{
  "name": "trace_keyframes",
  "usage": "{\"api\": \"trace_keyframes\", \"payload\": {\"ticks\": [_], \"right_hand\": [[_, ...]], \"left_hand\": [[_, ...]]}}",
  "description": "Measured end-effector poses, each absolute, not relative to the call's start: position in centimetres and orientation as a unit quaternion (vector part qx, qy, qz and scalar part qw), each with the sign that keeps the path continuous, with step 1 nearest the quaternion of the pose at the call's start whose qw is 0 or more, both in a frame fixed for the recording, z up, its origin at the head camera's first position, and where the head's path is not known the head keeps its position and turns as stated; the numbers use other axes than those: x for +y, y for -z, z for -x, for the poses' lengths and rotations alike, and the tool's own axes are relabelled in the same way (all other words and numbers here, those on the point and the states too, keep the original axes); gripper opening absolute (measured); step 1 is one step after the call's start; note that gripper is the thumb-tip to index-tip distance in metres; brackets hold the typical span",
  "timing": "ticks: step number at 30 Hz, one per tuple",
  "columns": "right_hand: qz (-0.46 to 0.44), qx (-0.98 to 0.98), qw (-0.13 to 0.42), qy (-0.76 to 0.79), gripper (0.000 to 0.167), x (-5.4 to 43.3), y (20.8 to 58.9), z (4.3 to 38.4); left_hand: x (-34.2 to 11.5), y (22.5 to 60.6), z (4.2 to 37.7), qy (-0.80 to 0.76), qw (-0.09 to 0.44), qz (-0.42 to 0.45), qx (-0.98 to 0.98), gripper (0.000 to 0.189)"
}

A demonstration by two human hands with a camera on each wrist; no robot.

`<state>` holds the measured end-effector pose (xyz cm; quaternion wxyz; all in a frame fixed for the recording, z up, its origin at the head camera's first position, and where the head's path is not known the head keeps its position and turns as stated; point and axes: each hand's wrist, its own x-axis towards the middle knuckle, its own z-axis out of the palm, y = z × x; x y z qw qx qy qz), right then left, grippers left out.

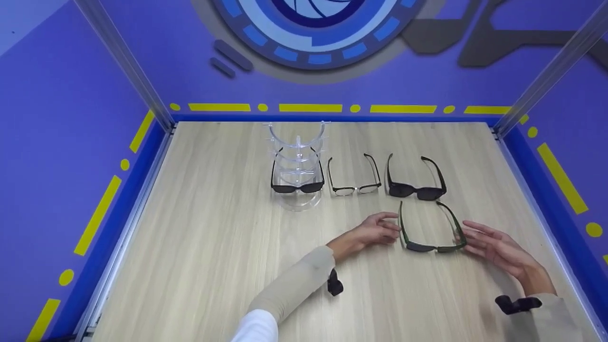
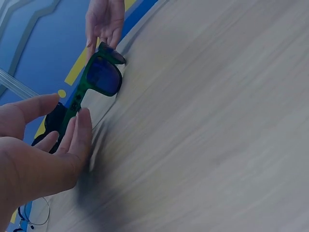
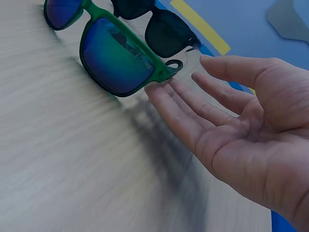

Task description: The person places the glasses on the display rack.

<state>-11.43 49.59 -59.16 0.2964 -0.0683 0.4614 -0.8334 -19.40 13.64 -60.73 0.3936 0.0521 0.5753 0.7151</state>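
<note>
A pair of green-framed sunglasses [image 1: 420, 247] lies on the wooden tabletop with its temples pointing away from me. Its lenses [image 3: 118, 58] look mirrored blue-green in the right wrist view. My left hand [image 1: 377, 229] is beside the left temple, thumb and fingers apart; in the left wrist view the fingertips [image 2: 83, 121] reach the temple, but contact is hard to tell. On the other side, my right hand [image 1: 498, 249] has its palm turned inward and fingers extended. Its fingertips [image 3: 153, 89] meet the frame's hinge corner in the right wrist view, without curling round it.
Behind the green pair lie black sunglasses [image 1: 402, 190]. Clear-lensed eyeglasses [image 1: 345, 191] lie to their left. Further left stands a transparent tiered display stand [image 1: 299, 207] with dark sunglasses [image 1: 285, 188] at its lower part. Blue panels [image 1: 308, 90] wall the table's back and sides.
</note>
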Motion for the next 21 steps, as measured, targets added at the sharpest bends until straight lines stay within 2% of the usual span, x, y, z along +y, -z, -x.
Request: {"api": "trace_keyframes", "payload": {"ticks": [12,21], "right_hand": [[0.011,0.552,0.284,0.784,0.048,48.5,59.3,11.4],[0.001,0.563,0.283,0.777,0.05,48.5,59.5,11.0]], "left_hand": [[14.0,60.9,19.3,-0.723,0.401,-0.035,0.561,0.058],[14.6,61.0,18.9,-0.739,0.399,-0.023,0.543,0.061]]}}
